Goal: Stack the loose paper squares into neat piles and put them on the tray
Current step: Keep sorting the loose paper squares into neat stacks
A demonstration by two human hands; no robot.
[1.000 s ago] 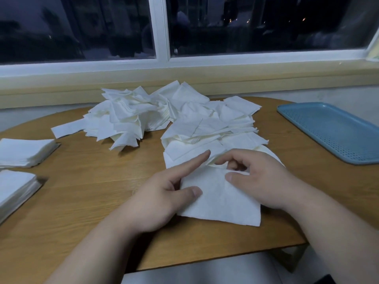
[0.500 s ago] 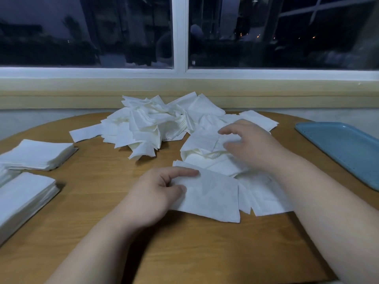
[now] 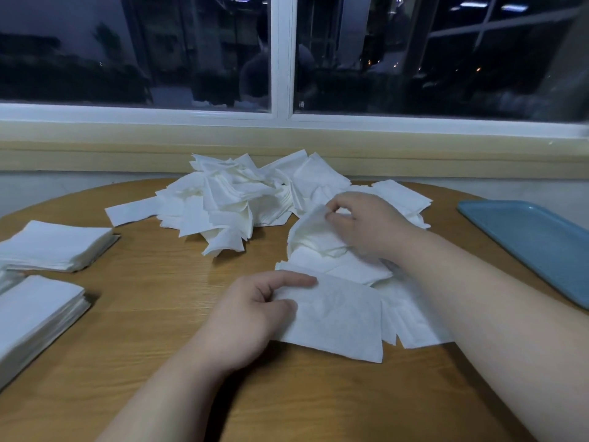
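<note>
Right hand (image 3: 369, 228) being moved farther back into the loose pile (image 3: 229, 202), grip being clamped on a curling square (image 3: 309, 231), flat square (image 3: 341, 323) being pinched on the tabletop (image 3: 159, 298) in the grip of the left hand (image 3: 248, 320)

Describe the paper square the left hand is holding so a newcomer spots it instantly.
On the round wooden table, look in front of the crumpled heap. The square lies flat and smooth atop other sheets, its left edge held by the left hand.

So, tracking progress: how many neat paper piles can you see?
2, both at the left of the table: far pile, near pile. A white sliver between them at the frame edge may be a third.
</note>
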